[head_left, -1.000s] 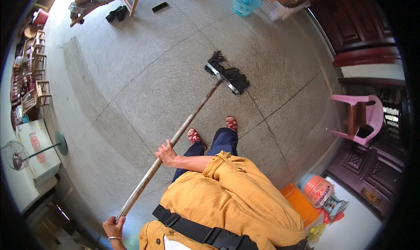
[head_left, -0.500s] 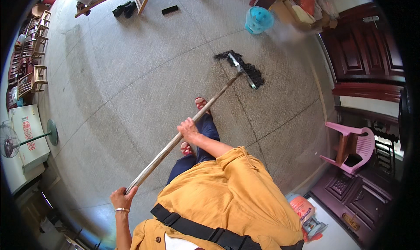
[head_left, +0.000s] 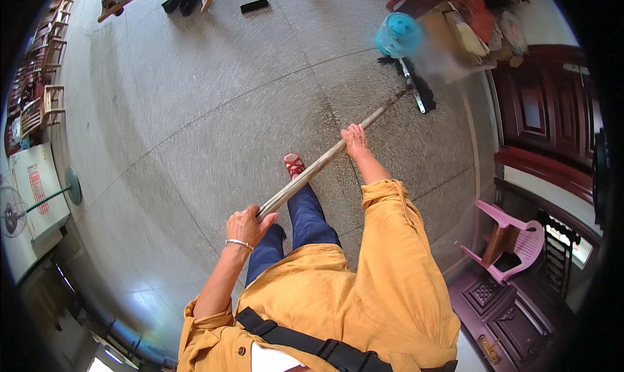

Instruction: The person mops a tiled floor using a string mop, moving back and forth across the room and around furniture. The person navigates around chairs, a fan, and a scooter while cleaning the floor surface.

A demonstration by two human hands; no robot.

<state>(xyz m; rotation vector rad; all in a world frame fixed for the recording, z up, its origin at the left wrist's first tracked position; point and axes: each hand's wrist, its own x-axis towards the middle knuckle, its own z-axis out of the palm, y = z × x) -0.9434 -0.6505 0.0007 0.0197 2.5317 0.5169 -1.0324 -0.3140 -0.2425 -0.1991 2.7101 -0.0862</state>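
Observation:
A mop with a long, worn wooden handle (head_left: pixel 313 170) slants across the view in front of me. My left hand (head_left: pixel 246 227), with a bangle at its wrist, is closed round the handle's near end. Farther up, my right hand (head_left: pixel 355 140) grips the same handle around its middle. The black mop head (head_left: pixel 424 93) with its pale clamp bar (head_left: pixel 412 86) lies flat on the floor at the far right. Its far end reaches the foot of a blue bucket (head_left: pixel 398 35), which partly hides it; whether they touch I cannot tell.
Cardboard boxes and bags (head_left: pixel 478 30) are piled beyond the bucket. Along the right stand a dark red wooden door (head_left: pixel 543 108) and a pink plastic chair (head_left: pixel 520 242). Black shoes (head_left: pixel 182 2) and a black brush-like block (head_left: pixel 254 6) lie far off. Wooden chairs (head_left: pixel 52 105) and a fan (head_left: pixel 73 186) line the left.
Both hands have moved right and forward with the handle. The mop head has slid forward and right over the floor, up to the bucket. My body has shifted slightly too.

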